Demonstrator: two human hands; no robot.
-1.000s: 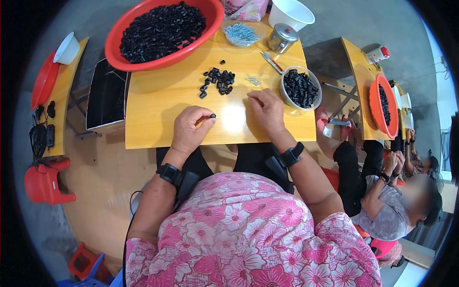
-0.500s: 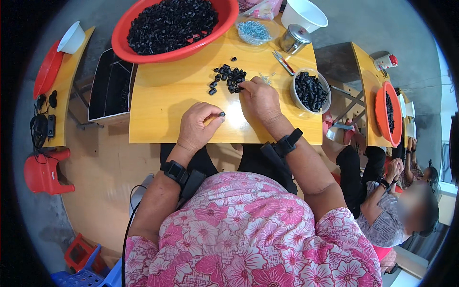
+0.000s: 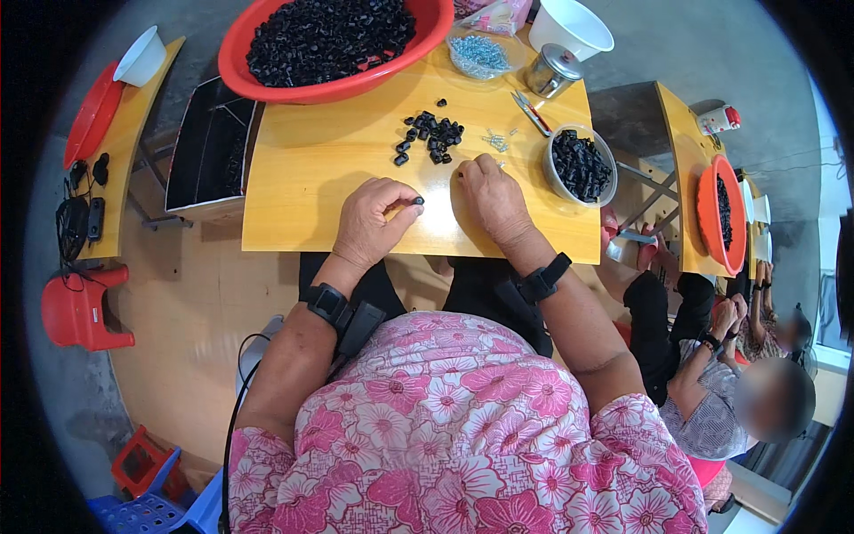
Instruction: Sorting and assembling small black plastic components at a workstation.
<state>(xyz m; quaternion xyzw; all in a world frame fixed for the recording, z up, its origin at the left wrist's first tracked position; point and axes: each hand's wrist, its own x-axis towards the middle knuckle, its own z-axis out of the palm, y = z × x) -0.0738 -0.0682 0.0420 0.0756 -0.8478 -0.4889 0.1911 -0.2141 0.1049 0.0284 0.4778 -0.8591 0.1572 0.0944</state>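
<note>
My left hand (image 3: 372, 220) rests on the yellow wooden table (image 3: 302, 169) and pinches a small black part (image 3: 418, 201) between thumb and forefinger. My right hand (image 3: 489, 196) lies palm down just to its right, fingers curled, close to a few tiny metal pieces (image 3: 495, 140). Whether it holds anything is hidden. A small pile of black parts (image 3: 429, 138) lies just beyond both hands. Black bands sit on both wrists.
A big red basin (image 3: 338, 40) full of black parts stands at the table's far edge. A clear bowl of black parts (image 3: 580, 165), a metal tin (image 3: 550, 71), scissors (image 3: 531, 111), a bag of screws (image 3: 485, 53) and a white bowl (image 3: 574, 25) stand right. Another person (image 3: 738, 392) sits at right.
The view has shifted so the table sits lower in the picture. My right hand has drawn back from the pile toward me. My left hand still pinches the small black part.
</note>
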